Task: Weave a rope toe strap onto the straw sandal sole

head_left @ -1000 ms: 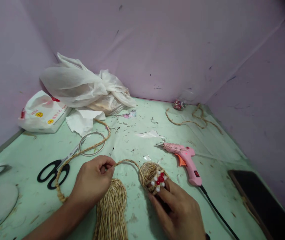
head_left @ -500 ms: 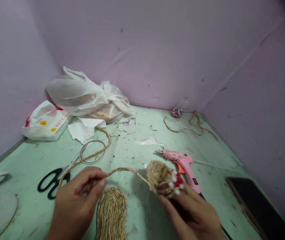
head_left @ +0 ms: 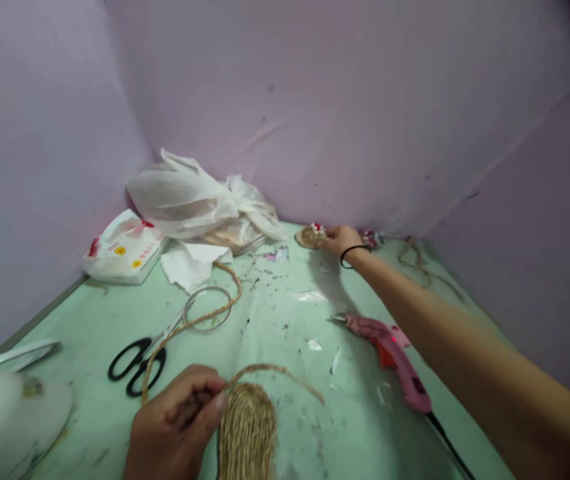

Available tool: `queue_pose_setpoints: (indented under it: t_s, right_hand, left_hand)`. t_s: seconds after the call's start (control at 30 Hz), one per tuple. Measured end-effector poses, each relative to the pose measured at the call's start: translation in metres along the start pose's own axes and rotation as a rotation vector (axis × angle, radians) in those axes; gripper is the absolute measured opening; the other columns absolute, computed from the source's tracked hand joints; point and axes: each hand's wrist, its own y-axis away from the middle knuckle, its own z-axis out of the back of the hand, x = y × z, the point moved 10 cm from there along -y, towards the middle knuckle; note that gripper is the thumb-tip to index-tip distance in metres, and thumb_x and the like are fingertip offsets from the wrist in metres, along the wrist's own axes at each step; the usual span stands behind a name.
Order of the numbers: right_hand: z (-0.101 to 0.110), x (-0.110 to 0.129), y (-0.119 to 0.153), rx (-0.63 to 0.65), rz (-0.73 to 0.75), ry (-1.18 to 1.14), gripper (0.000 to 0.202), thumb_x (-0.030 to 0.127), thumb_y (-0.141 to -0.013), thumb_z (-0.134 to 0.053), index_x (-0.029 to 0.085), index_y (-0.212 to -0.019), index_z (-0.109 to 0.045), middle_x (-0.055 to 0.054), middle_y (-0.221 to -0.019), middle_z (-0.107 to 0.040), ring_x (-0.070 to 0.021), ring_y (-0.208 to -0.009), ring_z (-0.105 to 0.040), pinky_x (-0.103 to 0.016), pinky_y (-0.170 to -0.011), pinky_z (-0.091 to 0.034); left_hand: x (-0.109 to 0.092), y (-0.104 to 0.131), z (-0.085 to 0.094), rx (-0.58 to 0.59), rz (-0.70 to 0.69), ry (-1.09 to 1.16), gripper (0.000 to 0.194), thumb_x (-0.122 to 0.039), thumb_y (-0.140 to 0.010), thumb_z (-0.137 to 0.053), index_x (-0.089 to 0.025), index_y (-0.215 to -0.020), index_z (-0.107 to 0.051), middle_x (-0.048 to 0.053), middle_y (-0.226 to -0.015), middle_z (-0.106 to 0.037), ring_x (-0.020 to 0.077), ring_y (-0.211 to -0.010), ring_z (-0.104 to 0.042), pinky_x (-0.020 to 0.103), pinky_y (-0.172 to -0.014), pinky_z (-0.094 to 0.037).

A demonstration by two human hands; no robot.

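Note:
Between the thumb and fingers of my left hand (head_left: 182,420) a braided straw cord (head_left: 275,369) is pinched, its free end arching to the right. Just below that end lies a coiled straw sole (head_left: 248,433), cut off by the lower edge of view. My right arm reaches far across the table, and my right hand (head_left: 343,240) grips a small woven straw slipper (head_left: 311,237) with red and white beads, close to the back wall. The slipper looks to be at or near the tabletop; contact is unclear.
A pink glue gun (head_left: 387,353) with a lit red light lies under my right arm. Black-handled scissors (head_left: 139,360) and a ring (head_left: 208,327) are at left. Behind them are a tissue pack (head_left: 125,257) and a white plastic bag (head_left: 199,200). Loose cord (head_left: 419,260) lies back right.
My right hand has carried the beaded slipper from the front to the back of the table. The cord's end is now apart from it. My left hand still pinches the cord.

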Motion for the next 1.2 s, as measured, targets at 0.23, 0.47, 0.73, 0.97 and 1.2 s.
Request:
queue_pose_setpoints:
  t_s: [0.23, 0.47, 0.73, 0.97, 1.2]
  right_hand:
    - [-0.004, 0.04, 0.18, 0.342, 0.233, -0.355, 0.026, 0.04, -0.077, -0.056, 0.018, -0.075, -0.07, -0.003, -0.066, -0.067, -0.0143, -0.06, -0.06, -0.023, -0.053, -0.044]
    - [-0.029, 0.042, 0.259, 0.195, 0.387, -0.363, 0.022, 0.019, -0.082, -0.047, 0.02, -0.086, -0.069, -0.005, -0.077, -0.069, -0.0172, -0.07, -0.062, -0.03, -0.063, -0.047]
    - [-0.048, 0.035, 0.251, 0.056, 0.324, -0.404, 0.014, 0.017, -0.073, -0.057, 0.019, -0.073, -0.071, -0.005, -0.072, -0.068, -0.0185, -0.066, -0.06, -0.031, -0.063, -0.045]
    - [-0.06, 0.037, 0.254, 0.008, 0.263, -0.47, 0.015, 0.018, -0.075, -0.055, 0.018, -0.077, -0.069, -0.002, -0.071, -0.07, -0.0146, -0.063, -0.062, -0.024, -0.06, -0.047]
    - [-0.064, 0.044, 0.258, 0.02, 0.277, -0.383, 0.016, 0.017, -0.073, -0.055, 0.021, -0.075, -0.07, -0.003, -0.074, -0.07, -0.0178, -0.067, -0.061, -0.029, -0.065, -0.045]
  left_hand:
    - [-0.005, 0.005, -0.002, 0.08, 0.006, -0.111, 0.013, -0.031, -0.061, -0.062, -0.018, -0.063, -0.061, -0.003, -0.053, -0.058, 0.012, -0.05, -0.054, 0.019, -0.047, -0.044]
    - [-0.017, 0.01, 0.004, 0.048, -0.168, -0.407, 0.011, -0.027, -0.063, -0.058, -0.018, -0.064, -0.063, -0.002, -0.056, -0.06, 0.0121, -0.049, -0.051, 0.022, -0.049, -0.042]
    - [-0.018, 0.006, -0.005, 0.1, -0.278, -0.384, 0.009, -0.021, -0.061, -0.057, -0.015, -0.061, -0.062, 0.001, -0.056, -0.06, 0.0144, -0.054, -0.054, 0.024, -0.053, -0.041]
    - [-0.006, 0.006, -0.011, 0.204, -0.278, -0.421, 0.016, -0.021, -0.062, -0.055, -0.014, -0.068, -0.068, 0.004, -0.057, -0.064, 0.0166, -0.054, -0.056, 0.026, -0.053, -0.042]
    - [-0.003, 0.003, -0.015, 0.211, -0.248, -0.426, 0.015, -0.017, -0.06, -0.054, -0.015, -0.064, -0.068, 0.004, -0.058, -0.066, 0.0177, -0.056, -0.058, 0.025, -0.052, -0.041]
